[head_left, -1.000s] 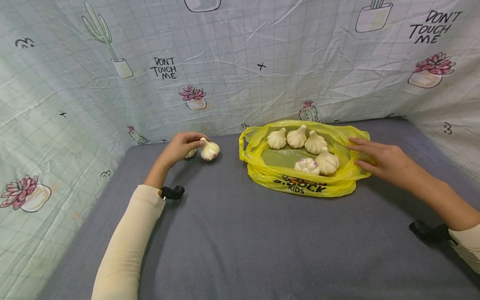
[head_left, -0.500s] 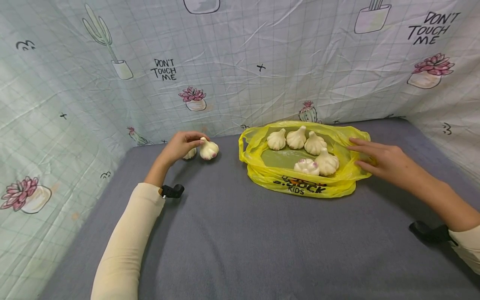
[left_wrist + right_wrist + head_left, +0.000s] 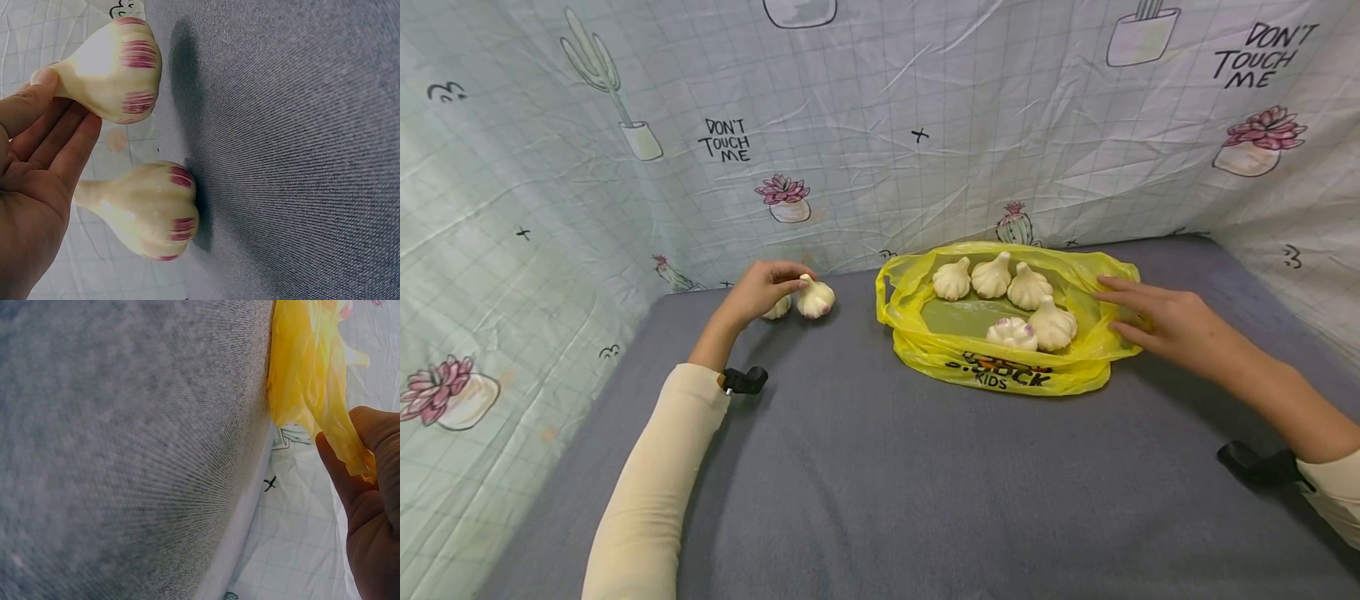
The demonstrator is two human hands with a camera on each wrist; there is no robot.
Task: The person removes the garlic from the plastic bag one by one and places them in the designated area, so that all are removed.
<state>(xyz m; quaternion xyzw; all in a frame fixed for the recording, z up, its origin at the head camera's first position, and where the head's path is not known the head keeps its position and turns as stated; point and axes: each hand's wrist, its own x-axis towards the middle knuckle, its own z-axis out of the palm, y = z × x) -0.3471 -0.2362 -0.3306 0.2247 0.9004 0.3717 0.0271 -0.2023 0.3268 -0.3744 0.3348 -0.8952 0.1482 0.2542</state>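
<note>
My left hand (image 3: 765, 293) pinches a garlic bulb (image 3: 816, 297) by its stem, between thumb and fingers. In the left wrist view this cream garlic bulb (image 3: 115, 69) with purple streaks stands off the cloth, its shadow apart from it. A second garlic bulb (image 3: 147, 209) rests on the cloth just beside it, partly hidden behind the hand in the head view. At the right, my right hand (image 3: 1180, 325) holds the side edge of an open yellow plastic bag (image 3: 1000, 375) between thumb and fingers. Inside the bag lie several garlic bulbs (image 3: 1028, 286), one of them with its base turned up.
Grey cloth (image 3: 880, 483) covers the table. A pale curtain (image 3: 865, 125) printed with cacti and lettering hangs behind and along the sides. The bag stands near the back, right of the two loose bulbs.
The garlic bulb in the left hand has risen very slightly. The right hand and the bag stay as they were.
</note>
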